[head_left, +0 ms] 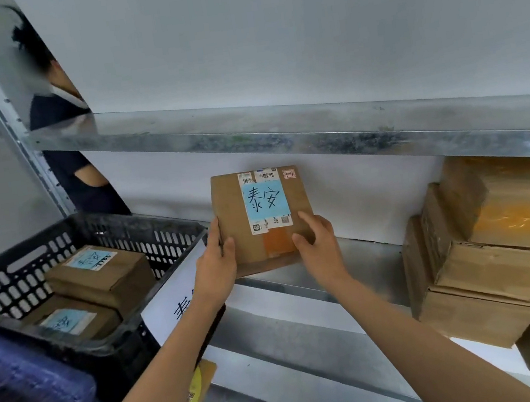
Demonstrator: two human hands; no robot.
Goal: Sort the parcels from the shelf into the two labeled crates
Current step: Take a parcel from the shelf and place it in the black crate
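A flat brown cardboard parcel (234,212) with a blue handwritten label is held up in front of the metal shelf (361,265). My left hand (217,258) grips its lower left edge, thumb on the front. My right hand (319,244) grips the lower right corner, with the thumb and a finger on the front face. To the left stands a black perforated crate (166,235) holding two brown parcels (101,278) with blue labels. A white paper label (169,303) hangs on the crate's near right side, partly hidden by my left forearm.
A stack of brown cardboard boxes (491,271) fills the shelf's right end. A dark blue crate (29,397) sits at the lower left. Another person in dark clothes (59,127) stands behind the shelf post at the upper left. An upper shelf board (246,128) runs above.
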